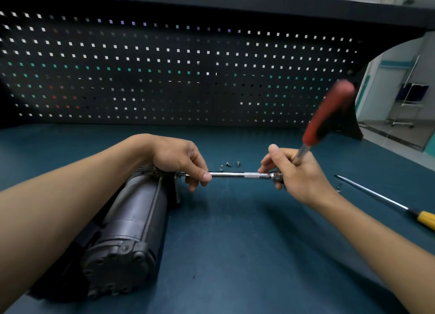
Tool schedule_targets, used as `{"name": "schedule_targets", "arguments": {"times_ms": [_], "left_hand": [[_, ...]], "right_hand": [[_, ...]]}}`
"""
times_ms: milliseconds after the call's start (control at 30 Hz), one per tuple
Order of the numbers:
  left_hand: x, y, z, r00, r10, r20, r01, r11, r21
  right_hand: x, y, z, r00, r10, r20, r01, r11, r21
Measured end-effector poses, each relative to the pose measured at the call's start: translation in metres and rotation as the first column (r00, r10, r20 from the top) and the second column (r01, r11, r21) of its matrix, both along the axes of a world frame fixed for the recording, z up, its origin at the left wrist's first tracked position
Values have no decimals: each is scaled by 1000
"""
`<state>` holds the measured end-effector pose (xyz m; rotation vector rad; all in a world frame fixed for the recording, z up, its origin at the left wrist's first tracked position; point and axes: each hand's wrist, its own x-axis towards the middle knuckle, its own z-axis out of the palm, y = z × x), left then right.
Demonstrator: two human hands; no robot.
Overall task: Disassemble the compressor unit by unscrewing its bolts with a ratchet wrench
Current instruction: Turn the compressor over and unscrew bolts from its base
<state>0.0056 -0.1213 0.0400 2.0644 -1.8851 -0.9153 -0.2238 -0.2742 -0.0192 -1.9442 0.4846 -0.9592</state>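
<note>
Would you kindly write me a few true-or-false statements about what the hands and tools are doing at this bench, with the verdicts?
1. The left hand pinches the extension bar close to the compressor. True.
2. The right hand holds the yellow-handled screwdriver. False: the screwdriver lies untouched on the mat; the right hand grips the ratchet wrench near its head.
3. Three loose bolts lie on the mat just beyond the bar. True.
4. The compressor stands upright on its end. False: it lies on its side.
5. The wrench handle is blue. False: it is red.
</note>
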Motion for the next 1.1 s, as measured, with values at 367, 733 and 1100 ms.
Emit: {"name": "schedule_targets", "arguments": {"times_ms": [367, 733, 1100], "left_hand": [[-2, 0, 1, 1000, 20, -12, -20, 1000, 6], [0, -1, -2, 1000, 14, -13, -14, 1000, -4], [4, -3, -3, 1000, -10, 7, 10, 1000, -7]], "right_hand": [[1, 0, 3, 983, 14, -186, 104, 788, 607], [0, -4, 3, 967, 199, -161, 29, 540, 841], [1, -1, 0, 975, 164, -147, 13, 623, 782]]}}
